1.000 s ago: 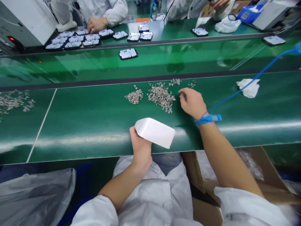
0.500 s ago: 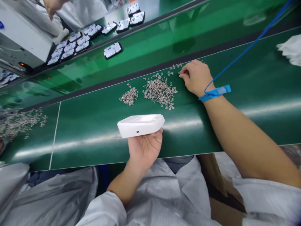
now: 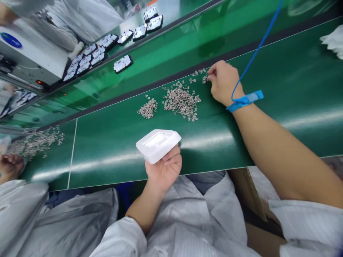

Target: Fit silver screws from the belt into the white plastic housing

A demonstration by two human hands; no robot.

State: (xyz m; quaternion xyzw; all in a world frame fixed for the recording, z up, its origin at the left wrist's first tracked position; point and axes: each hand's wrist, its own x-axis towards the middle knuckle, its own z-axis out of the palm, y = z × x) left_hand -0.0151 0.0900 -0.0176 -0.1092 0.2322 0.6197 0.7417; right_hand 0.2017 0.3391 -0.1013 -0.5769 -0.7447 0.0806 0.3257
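Above belt (image 3: 107, 142), left hand (image 3: 163, 169) palm-up

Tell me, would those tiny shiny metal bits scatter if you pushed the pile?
Probably yes. The small metal parts lie loose on the smooth green belt, so a push would likely spread them. They look tiny and light; the right hand seems to pinch at a few. Their odd shapes probably slide rather than roll.
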